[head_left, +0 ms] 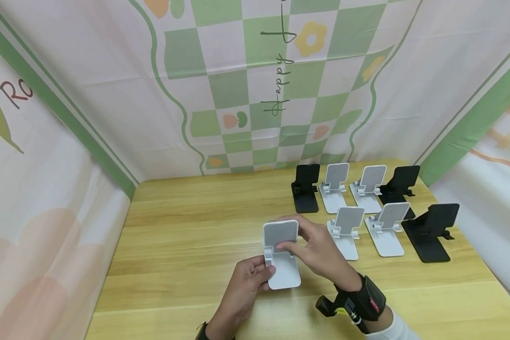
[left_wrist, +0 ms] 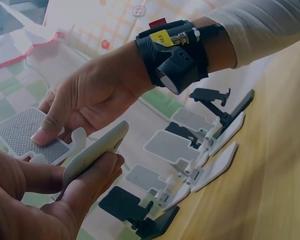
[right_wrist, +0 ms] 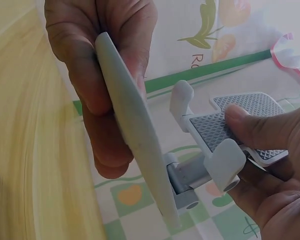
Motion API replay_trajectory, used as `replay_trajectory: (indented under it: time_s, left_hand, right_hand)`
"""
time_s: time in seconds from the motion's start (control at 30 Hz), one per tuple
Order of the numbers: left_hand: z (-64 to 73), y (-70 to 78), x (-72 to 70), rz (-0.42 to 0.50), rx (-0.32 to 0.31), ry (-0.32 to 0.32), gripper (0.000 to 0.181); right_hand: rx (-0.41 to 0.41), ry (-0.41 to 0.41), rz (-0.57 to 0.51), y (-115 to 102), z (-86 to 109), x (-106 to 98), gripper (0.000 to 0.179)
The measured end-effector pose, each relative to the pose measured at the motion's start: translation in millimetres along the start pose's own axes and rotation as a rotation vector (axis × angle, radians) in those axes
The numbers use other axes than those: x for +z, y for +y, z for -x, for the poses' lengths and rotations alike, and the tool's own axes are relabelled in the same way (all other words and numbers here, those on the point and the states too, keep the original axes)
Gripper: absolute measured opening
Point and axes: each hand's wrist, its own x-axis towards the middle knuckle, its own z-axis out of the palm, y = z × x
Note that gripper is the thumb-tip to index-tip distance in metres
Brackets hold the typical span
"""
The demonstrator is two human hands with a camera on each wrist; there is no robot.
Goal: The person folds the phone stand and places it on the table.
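Between both hands is a white phone stand [head_left: 285, 273] with a grey textured pad, held up over the wooden table. My left hand [head_left: 247, 283] pinches its flat white base between thumb and fingers. The right hand [head_left: 318, 248] grips the padded back plate [right_wrist: 250, 120], thumb on the grey pad and fingers behind. In the right wrist view the plate stands tilted away from the base [right_wrist: 132, 115], with a hinged arm [right_wrist: 187, 175] between them and two small white hooks at the plate's lower edge.
Several unfolded phone stands, white [head_left: 345, 231] and black [head_left: 429, 231], stand in two rows on the right of the wooden table [head_left: 187, 245]. A patterned cloth [head_left: 263, 85] hangs behind the table and along its sides. A black camera strap [head_left: 367, 300] wraps the right wrist.
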Motion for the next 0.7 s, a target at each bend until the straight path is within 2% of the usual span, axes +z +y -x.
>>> replay_trajectory:
  time_s: [0.2,0.43,0.57,0.7]
  left_hand:
    - [1.4,2.2,0.2,0.02,0.007,-0.009,0.045]
    - [2.1,3.8,2.7,0.036,-0.001,-0.021,0.041]
    - [2.8,4.3,3.7,0.035,-0.002,-0.016,0.041]
    - [2.4,4.5,4.4,0.03,-0.002,-0.009,0.041]
  right_hand:
    - [-0.041,0.028,-0.012,1.8,0.6,3.4,0.041]
    - [-0.19,0.15,0.095,-10.3,-5.0,7.3,0.044]
    - [-0.221,0.184,0.102,-20.3,-7.7,7.9,0.042]
    - [-0.223,0.197,0.105,-14.4,-7.2,9.2,0.042]
